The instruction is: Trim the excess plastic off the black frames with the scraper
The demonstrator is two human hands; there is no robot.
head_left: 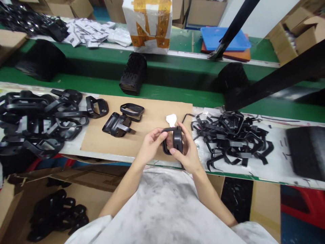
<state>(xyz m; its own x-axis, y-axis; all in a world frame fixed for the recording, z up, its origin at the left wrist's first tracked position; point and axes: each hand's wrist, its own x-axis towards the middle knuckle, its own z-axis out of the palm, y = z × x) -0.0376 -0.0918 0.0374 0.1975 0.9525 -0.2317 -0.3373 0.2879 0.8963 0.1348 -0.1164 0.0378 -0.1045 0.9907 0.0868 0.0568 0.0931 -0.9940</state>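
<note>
Above the near edge of the cardboard sheet, a black plastic frame point(164, 147) is held between both my hands. My left hand point(152, 145) pinches its left side with thumb and fingers. On the right side, my right hand point(188, 150) is closed around the frame, its thumb on the front. Fingers hide part of the piece. Just beyond lies a small white object point(171, 119) whose kind I cannot make out. A thin black strip point(187, 115) curves on the table near my right fingertips. Two more black plastic frames point(132, 110) point(116, 124) rest on the cardboard to the left.
Piled black frames point(43, 118) cover the left of the table; a heap of black strips point(233, 135) lies right. A green conveyor belt point(175, 89) runs behind, carrying black parts point(133, 73). Beyond stands a taped white box point(148, 25). An open carton point(93, 203) sits below left.
</note>
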